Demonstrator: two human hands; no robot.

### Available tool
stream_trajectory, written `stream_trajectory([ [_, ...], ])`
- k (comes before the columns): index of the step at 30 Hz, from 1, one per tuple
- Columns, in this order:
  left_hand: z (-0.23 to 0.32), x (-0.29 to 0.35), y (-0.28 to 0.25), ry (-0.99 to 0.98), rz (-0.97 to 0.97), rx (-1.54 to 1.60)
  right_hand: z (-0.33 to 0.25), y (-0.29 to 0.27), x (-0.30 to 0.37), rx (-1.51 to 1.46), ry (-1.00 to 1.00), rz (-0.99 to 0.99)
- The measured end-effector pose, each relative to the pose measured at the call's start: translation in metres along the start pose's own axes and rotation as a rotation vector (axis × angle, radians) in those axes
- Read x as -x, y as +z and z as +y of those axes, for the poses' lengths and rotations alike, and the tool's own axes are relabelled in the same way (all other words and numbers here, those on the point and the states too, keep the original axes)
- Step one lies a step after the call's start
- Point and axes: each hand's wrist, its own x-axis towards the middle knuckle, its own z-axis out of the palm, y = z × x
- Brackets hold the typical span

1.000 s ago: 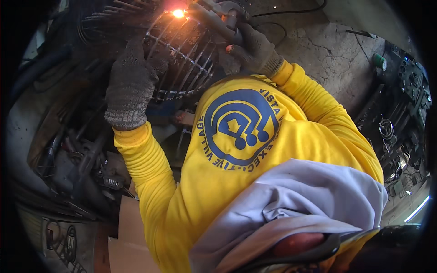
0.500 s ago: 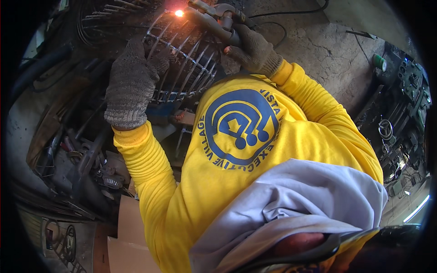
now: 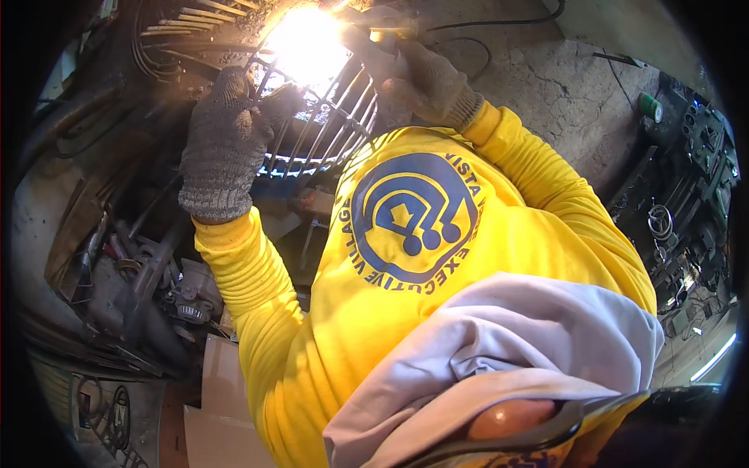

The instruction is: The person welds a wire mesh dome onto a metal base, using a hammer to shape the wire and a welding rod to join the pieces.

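Cloth: a pale grey cloth (image 3: 538, 335) lies closest to the camera, low in the view, draped over the chest of the yellow shirt.
Shirt: the yellow long-sleeved shirt (image 3: 374, 312) fills the middle. It has a round blue picture on the front.
Left sleeve: the yellow sleeve runs up the left side to a grey knit glove.
Left hand: the left hand (image 3: 226, 144) is in the grey glove. Its fingers are curled around the bars on the left side of the wire cage, so it is holding the cage tight.
Wire cage: the round wire cage (image 3: 328, 132) is made of thin metal bars that bend like a dome. It sits just past the shirt, near the top, between the two hands.
Right hand: the right hand (image 3: 425, 74) wears a grey glove too. It is closed around a dark welding holder (image 3: 382, 23) above the cage.
Bright spot: a very bright white-yellow glow (image 3: 308, 43) shines on top of the cage, just left of the right hand. The glow hides the tip of the holder.
Left side: dark metal parts and gears (image 3: 156, 273) lie in a pile below the left hand. Brown cardboard (image 3: 222, 398) sits lower down.
Far floor: the grey cracked floor (image 3: 546, 78) is behind the right hand. A black cable (image 3: 499, 22) lies on it.
Far right: a small green can (image 3: 650, 107) stands well apart, beside dark machine parts (image 3: 686, 210).
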Motion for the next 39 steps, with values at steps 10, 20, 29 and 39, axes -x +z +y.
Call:
stream_trajectory([
  [10, -0.007, 0.0, 0.005, 0.022, 0.032, 0.019, -0.006, -0.004, -0.004, 0.053, 0.043, -0.035],
  [20, 0.002, 0.003, 0.005, 0.102, 0.229, -0.113, -0.01, -0.008, -0.001, -0.163, 0.007, -0.013],
  [29, -0.006, 0.005, -0.002, -0.174, -0.102, -0.071, -0.017, -0.011, 0.002, -0.026, 0.105, -0.084],
  [39, 0.005, 0.002, -0.006, -0.225, -0.077, 0.032, -0.022, -0.011, -0.003, 0.052, 0.149, -0.101],
])
